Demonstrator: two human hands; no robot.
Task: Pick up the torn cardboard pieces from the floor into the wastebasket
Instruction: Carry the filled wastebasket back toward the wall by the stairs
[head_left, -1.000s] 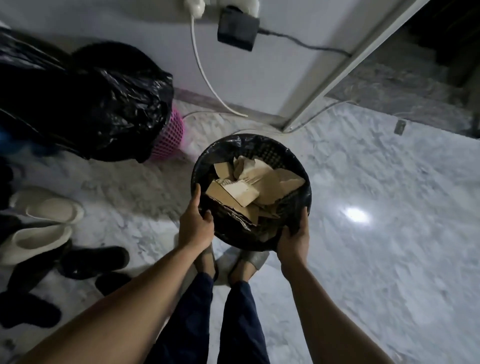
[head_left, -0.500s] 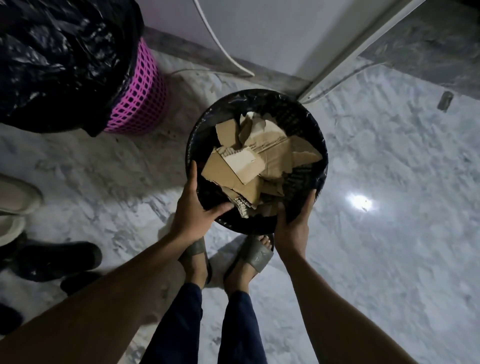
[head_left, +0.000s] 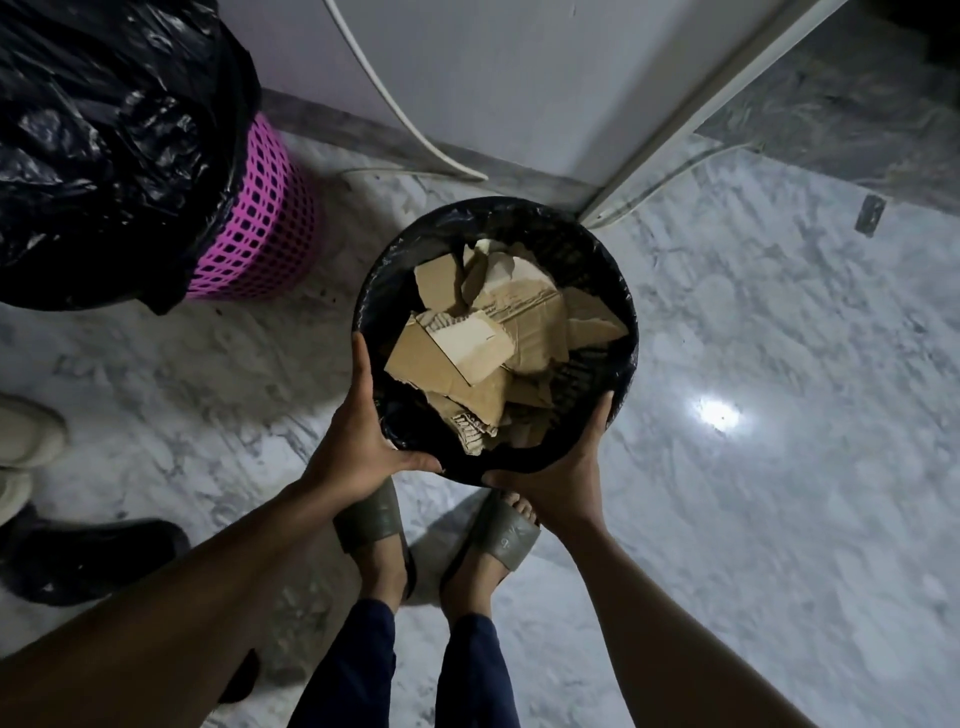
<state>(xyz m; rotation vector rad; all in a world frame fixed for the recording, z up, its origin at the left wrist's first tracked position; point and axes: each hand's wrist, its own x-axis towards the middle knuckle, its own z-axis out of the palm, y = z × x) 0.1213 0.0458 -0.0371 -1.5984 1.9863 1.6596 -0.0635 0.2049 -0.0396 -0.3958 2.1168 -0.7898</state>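
**No legible text**

Nothing here reads as words or numbers. The strap of the left sandal (head_left: 366, 522) carries a faint raised mark, and the right sandal (head_left: 506, 538) has a similar one, both too dim and small to make out. The cardboard pieces (head_left: 467, 345) in the wastebasket (head_left: 597, 270) show plain brown faces with one tiny dark fleck, unreadable.

A grey-veined marble floor (head_left: 779, 519) carried a bright glare (head_left: 719, 414) and met a white wall (head_left: 519, 78) beside a pale door frame (head_left: 691, 114).
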